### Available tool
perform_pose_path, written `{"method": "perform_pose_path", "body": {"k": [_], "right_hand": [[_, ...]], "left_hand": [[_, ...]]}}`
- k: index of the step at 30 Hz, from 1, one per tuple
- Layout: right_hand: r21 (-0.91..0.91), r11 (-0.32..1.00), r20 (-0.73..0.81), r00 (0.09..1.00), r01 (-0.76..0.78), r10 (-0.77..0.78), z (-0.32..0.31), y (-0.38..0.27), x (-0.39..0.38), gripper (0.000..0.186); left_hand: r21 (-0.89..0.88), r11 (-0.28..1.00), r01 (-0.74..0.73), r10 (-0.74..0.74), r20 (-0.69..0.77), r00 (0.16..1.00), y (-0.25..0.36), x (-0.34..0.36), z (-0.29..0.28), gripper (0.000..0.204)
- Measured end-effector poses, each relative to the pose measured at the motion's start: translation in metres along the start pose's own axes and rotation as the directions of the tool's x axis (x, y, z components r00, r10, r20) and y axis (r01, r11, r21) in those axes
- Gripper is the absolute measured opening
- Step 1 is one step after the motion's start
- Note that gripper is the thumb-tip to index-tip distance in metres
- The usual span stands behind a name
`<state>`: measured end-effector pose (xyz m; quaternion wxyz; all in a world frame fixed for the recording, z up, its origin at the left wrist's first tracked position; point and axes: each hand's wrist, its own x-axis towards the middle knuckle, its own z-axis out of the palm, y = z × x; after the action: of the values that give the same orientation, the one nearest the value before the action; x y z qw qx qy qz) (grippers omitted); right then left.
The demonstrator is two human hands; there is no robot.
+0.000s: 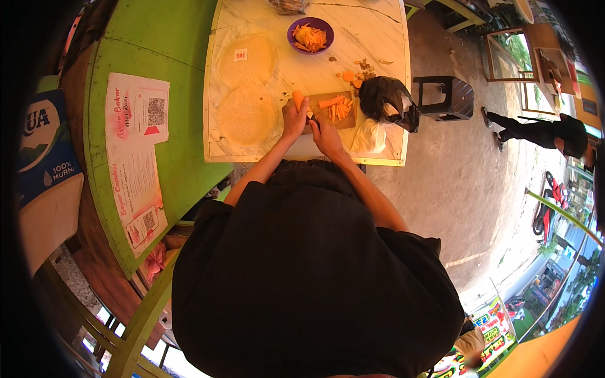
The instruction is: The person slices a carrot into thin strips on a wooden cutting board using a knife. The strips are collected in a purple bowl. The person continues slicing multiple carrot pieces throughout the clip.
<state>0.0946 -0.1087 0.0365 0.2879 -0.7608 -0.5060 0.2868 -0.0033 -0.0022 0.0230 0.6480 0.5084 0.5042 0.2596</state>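
A peeled orange carrot [297, 97] sticks up out of my left hand [293, 121], whose fingers are closed round it. My right hand [326, 137] grips a knife with a dark handle [316, 123]; most of its blade is hidden between the hands. Both hands are together at the left part of a wooden cutting board [348, 118]. On the board, right of the hands, lie a cut length of carrot [329, 102] and a heap of carrot sticks [341, 111].
A purple bowl [328, 33] of carrot sticks stands at the far side of the marble-patterned table [372, 38]. Carrot ends and peelings [362, 65] lie beside a black plastic bag [378, 94]. A whitish bag [369, 138] sits near the front edge. Rightward stand a dark stool [463, 101] and another person [567, 135].
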Motion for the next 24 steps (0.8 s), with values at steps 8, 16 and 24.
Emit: {"method": "perform_pose_path", "body": {"k": [8,16,24], "right_hand": [[0.039,0.999,0.065,0.998,-0.022,0.020,-0.030,-0.008,0.007,0.035],[-0.007,0.995,-0.020,0.994,-0.104,0.104,-0.023,-0.017,0.007,0.037],[0.016,0.999,-0.064,0.997,-0.032,0.033,-0.026,-0.008,0.010,0.036]], "left_hand": [[-0.109,0.994,0.015,-0.004,0.101,0.995,-0.004,0.000,-0.010,0.051],[0.114,0.993,0.027,-0.008,-0.163,0.987,-0.006,0.002,0.013,0.064],[0.222,0.975,0.008,0.004,-0.053,0.999,-0.035,0.020,0.003,0.068]]}}
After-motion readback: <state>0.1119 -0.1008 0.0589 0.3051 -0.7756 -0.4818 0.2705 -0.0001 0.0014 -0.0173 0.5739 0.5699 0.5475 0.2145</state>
